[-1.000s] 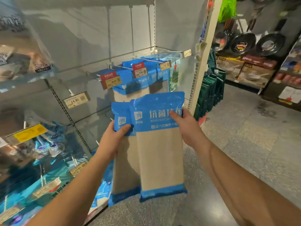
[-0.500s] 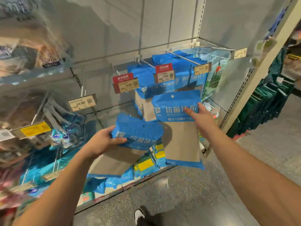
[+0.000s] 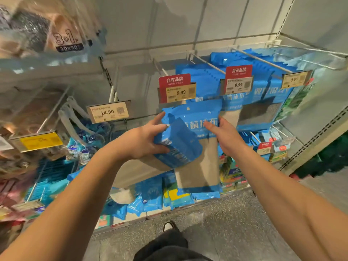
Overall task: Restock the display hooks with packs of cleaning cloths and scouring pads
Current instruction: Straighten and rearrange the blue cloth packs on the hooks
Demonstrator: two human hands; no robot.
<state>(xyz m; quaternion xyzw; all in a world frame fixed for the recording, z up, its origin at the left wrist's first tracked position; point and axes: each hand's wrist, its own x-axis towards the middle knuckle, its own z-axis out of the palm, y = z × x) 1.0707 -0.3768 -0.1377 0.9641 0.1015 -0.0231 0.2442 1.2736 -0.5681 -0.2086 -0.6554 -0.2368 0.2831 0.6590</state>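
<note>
Nearest me, my left hand (image 3: 140,141) grips a cloth pack (image 3: 177,146) tilted on its side, thumb curled under its blue header, while its upper fingers reach across to touch the left edge of a second, upright cloth pack (image 3: 195,129). My right hand (image 3: 225,137) pinches that upright pack at its right edge, holding it just below the red 9.99 price tag (image 3: 176,87) at the tip of a display hook (image 3: 160,67). Behind them, more blue packs (image 3: 250,78) hang on the neighbouring hooks, with a 14.90 tag (image 3: 108,112) off to the left against the grey back panel (image 3: 169,21).
</note>
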